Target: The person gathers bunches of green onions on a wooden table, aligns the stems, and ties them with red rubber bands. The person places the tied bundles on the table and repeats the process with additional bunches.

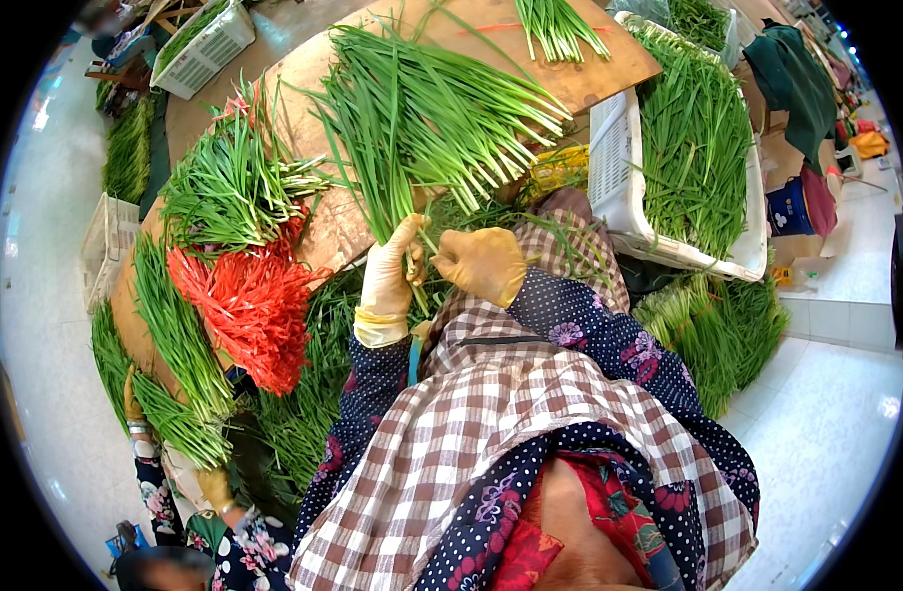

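My left hand (384,286), in a pale yellow rubber glove, is closed around the stalks of a small bunch of chives (377,187). Their green leaves stretch away over the edge of the wooden board (338,231), and the stalk ends poke out below the fist. Just right of it, my right hand (483,264), gloved too, has its fingers curled in a pinch at a thin chive stem. A large loose heap of chives (451,108) lies on the board beyond both hands, white ends toward the right.
Red plastic strips (249,305) hang over the board's left edge beside more chives (230,187). At right stands a white crate (619,163) full of chives. Cut greens (308,404) lie below the board. Another person's gloved hand (215,488) is at lower left, near chive bunches (180,419).
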A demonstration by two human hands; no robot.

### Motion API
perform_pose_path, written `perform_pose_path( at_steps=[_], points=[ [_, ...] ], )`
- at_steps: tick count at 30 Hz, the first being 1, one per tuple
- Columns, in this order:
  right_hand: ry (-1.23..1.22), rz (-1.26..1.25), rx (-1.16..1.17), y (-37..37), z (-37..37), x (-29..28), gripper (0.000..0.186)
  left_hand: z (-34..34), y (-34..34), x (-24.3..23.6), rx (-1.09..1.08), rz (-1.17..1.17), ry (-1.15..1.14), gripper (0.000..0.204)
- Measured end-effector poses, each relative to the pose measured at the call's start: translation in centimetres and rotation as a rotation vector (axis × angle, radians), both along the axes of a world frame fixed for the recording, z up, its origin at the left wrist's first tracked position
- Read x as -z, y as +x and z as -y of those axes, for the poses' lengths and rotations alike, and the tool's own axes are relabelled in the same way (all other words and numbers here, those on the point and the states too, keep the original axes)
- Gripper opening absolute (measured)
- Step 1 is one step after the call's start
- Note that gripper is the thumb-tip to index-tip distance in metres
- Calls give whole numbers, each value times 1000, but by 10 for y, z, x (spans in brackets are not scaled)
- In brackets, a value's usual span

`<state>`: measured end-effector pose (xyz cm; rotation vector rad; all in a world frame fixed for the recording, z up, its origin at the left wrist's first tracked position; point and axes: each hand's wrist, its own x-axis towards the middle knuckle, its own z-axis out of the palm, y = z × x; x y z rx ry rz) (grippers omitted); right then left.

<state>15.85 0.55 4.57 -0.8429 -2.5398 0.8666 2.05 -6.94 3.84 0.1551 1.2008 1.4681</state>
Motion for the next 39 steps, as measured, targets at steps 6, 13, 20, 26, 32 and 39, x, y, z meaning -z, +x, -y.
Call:
perform_pose_path(
  at_steps=[6,13,20,26,32,39],
  points=[
    [-866,-311,124,-3,-9,16,28,1,5,17,-43,50,27,17],
    [-1327,-580,197,-15,-7,17,16,1,4,24,-61,200,76,14],
    [-1160,-420,268,49,-7,-18,16,-1,6,21,-85,189,107,16],
    [-833,-340,317,104,-18,-5,21,-2,2,22,-79,171,101,17],
    [-103,354,70,66,-10,-8,42,-6,8,20,-87,126,85,18],
    [-384,-150,76,3,-5,11,26,-8,11,8,-73,6,-9,21]
  ],
)
